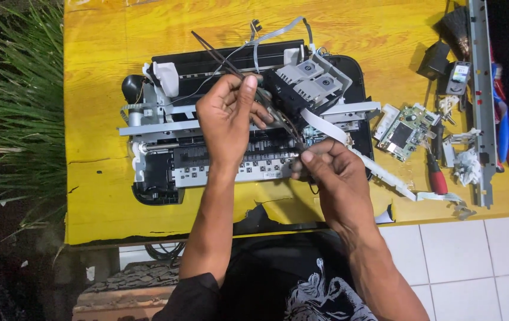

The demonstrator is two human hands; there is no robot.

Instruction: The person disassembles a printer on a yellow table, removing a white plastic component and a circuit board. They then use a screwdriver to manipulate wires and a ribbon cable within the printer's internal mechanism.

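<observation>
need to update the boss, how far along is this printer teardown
Done: the black inkjet printer has its cover off, and a green circuit board and a red-handled screwdriver lie on the yellow wooden table. In hand: left hand and right hand pinch a thin clear strip. Left: carriage and metal frame remain mounted.

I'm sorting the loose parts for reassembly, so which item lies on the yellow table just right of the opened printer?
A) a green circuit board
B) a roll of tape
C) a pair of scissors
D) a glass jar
A: a green circuit board lies on the yellow table, right of the opened printer, near a red-handled screwdriver; none of the other options appears there.
</observation>
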